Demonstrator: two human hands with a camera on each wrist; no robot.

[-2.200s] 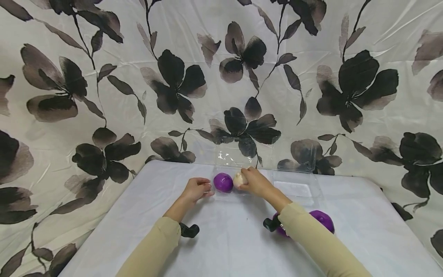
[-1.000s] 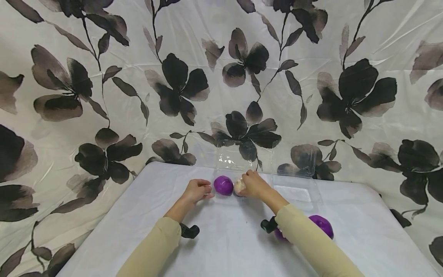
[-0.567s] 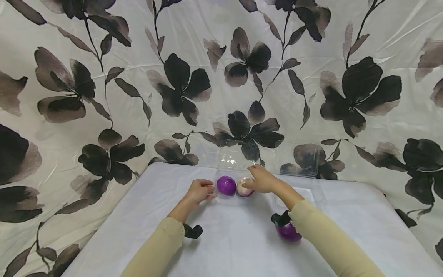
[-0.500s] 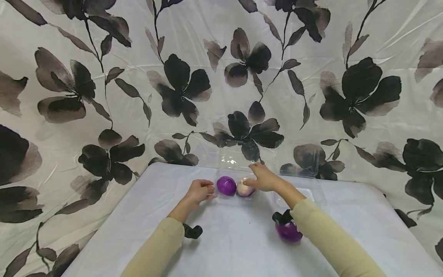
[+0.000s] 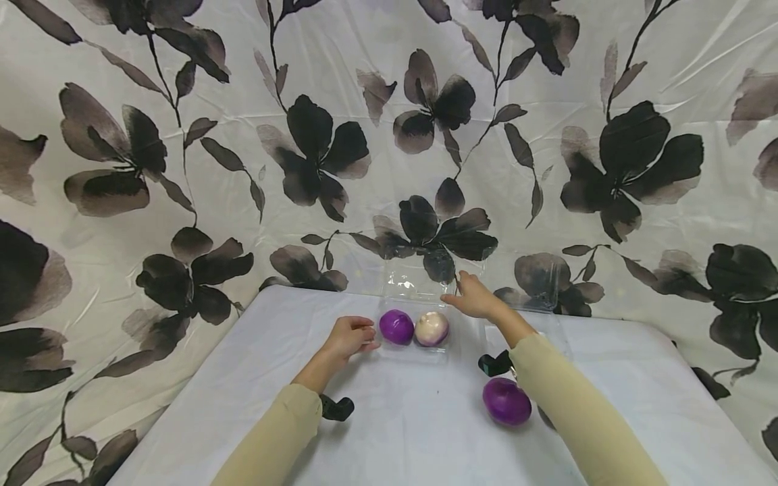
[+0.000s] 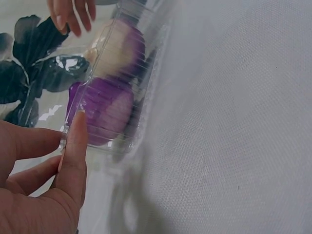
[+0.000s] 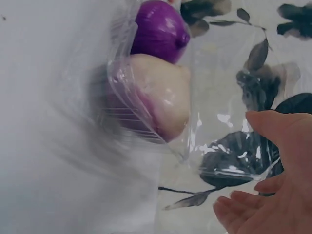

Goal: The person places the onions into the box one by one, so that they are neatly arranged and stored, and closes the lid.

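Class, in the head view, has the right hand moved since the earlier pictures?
Yes: the right hand moved up and rightward, away from the boxed purple onion.

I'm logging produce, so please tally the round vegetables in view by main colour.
Mostly purple: 2 (boxed purple vegetable, loose purple vegetable)
Mostly cream: 1 (cream-and-purple vegetable)
Total: 3 in view; the right sleeve may hide more.

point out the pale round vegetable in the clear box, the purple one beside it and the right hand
Pale round vegetable point(image 7: 165, 92): right wrist view, on its pale side.
Purple round vegetable point(image 5: 396, 327): head view, on the middle of its front.
Right hand point(image 5: 477, 298): head view, on the middle of the hand.
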